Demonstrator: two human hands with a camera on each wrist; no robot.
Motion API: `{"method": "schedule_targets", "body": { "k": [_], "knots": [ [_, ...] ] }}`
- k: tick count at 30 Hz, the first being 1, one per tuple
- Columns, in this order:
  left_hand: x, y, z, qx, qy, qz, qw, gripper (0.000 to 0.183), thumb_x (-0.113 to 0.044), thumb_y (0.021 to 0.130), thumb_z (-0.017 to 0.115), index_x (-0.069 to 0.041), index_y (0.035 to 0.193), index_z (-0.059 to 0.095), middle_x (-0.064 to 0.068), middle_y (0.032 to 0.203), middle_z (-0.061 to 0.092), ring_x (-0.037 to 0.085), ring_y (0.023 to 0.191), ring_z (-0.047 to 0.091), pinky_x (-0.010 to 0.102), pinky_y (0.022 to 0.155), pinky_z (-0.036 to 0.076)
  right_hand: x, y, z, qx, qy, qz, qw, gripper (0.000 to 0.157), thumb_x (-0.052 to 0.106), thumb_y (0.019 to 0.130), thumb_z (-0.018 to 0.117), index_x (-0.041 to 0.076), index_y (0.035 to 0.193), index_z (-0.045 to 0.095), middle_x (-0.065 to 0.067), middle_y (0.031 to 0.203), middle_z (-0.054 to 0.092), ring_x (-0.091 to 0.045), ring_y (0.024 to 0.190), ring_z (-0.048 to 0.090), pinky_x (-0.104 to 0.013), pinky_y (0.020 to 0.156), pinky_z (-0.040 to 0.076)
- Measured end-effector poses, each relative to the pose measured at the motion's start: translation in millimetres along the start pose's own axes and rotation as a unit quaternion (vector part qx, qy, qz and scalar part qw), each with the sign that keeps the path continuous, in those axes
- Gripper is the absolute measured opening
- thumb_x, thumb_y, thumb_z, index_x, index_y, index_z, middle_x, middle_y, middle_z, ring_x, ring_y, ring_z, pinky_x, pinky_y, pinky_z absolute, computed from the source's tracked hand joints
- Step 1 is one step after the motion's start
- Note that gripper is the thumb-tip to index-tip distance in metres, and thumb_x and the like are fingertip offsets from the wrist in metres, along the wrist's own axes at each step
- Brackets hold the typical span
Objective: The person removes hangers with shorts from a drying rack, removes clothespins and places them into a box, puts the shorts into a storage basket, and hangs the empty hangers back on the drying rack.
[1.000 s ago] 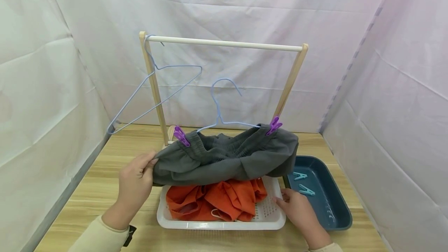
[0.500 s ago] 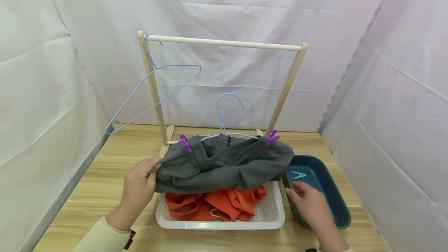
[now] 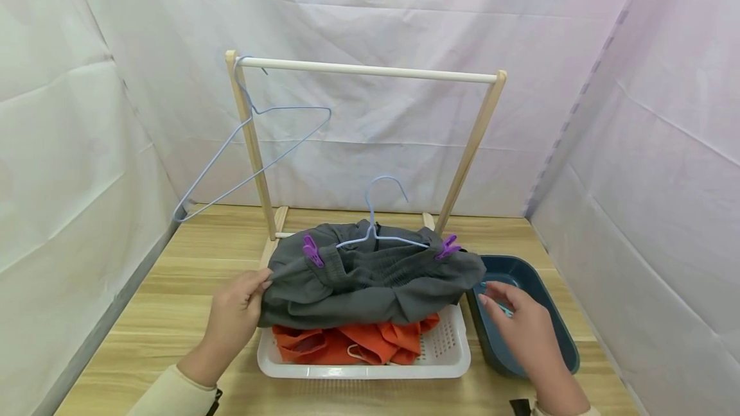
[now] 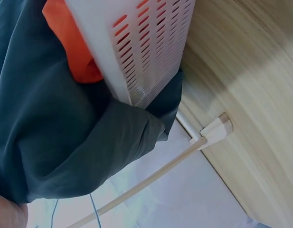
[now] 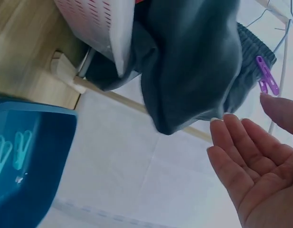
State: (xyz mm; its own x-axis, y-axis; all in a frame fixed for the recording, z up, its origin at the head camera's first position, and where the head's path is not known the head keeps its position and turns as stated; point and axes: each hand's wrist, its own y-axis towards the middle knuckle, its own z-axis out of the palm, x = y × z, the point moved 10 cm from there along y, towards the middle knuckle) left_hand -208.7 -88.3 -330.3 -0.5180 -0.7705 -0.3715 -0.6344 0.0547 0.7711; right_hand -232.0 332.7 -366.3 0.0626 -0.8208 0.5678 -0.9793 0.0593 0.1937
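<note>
I am working inside a small sheet-walled booth [image 3: 69, 165], fitted out like a laundry corner. White sheets [image 3: 370, 11] are hanging behind and to both sides of a wood-framed rack [image 3: 370, 70] standing on a wood-grain table [image 3: 144, 313]. A wire hanger [image 3: 295, 107] is dangling from the rack; a white basket [image 3: 363, 372] is sitting before it.

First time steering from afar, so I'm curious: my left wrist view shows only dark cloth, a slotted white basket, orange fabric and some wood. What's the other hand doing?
Observer: The right hand is open, palm showing, with nothing in it.
Operator: Is anything clipped to that dark garment?
Observer: Yes, two purple clothespins on its waistband.
Operator: Any spare clips?
Observer: Two light blue clothespins lie in the blue tray.
</note>
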Motion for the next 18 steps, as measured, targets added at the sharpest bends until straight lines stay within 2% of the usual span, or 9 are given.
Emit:
{"method": "schedule_targets", "body": {
  "k": [4, 8, 12, 18],
  "knots": [
    [-1.4, -2.3, 3.3, 0.013, 0.005, -0.003, 0.9999, 0.030, 0.021, 0.063, 0.074, 0.007, 0.090, 0.073, 0.013, 0.081, 0.070, 0.027, 0.074, 0.068, 0.039, 0.067, 0.054, 15.5, 3.2, -6.5, -0.042, 0.003, -0.065, 0.997, 0.034, 0.015, 0.088, 0.070, 0.000, 0.118, 0.064, -0.014, 0.113, 0.067, -0.032, 0.104, 0.063, -0.049, 0.085, 0.052],
    [-1.0, -3.5, 5.4, 0.021, 0.012, -0.009, 0.9997, 0.029, 0.020, 0.064, 0.074, 0.006, 0.089, 0.073, 0.013, 0.081, 0.070, 0.027, 0.075, 0.068, 0.040, 0.067, 0.054, 26.9, 8.2, -10.1, -0.055, 0.004, -0.100, 0.993, 0.038, 0.013, 0.086, 0.073, -0.001, 0.120, 0.063, -0.016, 0.114, 0.065, -0.033, 0.104, 0.062, -0.051, 0.085, 0.052],
    [-2.0, -4.5, 7.4, 0.026, 0.014, 0.000, 0.9996, 0.028, 0.019, 0.064, 0.075, 0.005, 0.088, 0.073, 0.011, 0.080, 0.069, 0.026, 0.074, 0.067, 0.038, 0.067, 0.054, 34.9, 15.0, -10.3, -0.038, 0.005, -0.104, 0.994, 0.043, 0.017, 0.088, 0.072, 0.001, 0.126, 0.060, -0.018, 0.119, 0.062, -0.035, 0.109, 0.059, -0.054, 0.083, 0.051],
    [-2.7, -6.7, 10.9, 0.035, 0.006, 0.015, 0.9993, 0.030, 0.019, 0.062, 0.075, 0.005, 0.089, 0.073, 0.011, 0.081, 0.070, 0.026, 0.074, 0.066, 0.036, 0.068, 0.054, 42.5, 24.9, -2.5, 0.008, 0.011, -0.108, 0.994, 0.052, 0.020, 0.089, 0.071, 0.002, 0.134, 0.053, -0.020, 0.132, 0.055, -0.038, 0.119, 0.053, -0.056, 0.091, 0.047]
  ]
}}
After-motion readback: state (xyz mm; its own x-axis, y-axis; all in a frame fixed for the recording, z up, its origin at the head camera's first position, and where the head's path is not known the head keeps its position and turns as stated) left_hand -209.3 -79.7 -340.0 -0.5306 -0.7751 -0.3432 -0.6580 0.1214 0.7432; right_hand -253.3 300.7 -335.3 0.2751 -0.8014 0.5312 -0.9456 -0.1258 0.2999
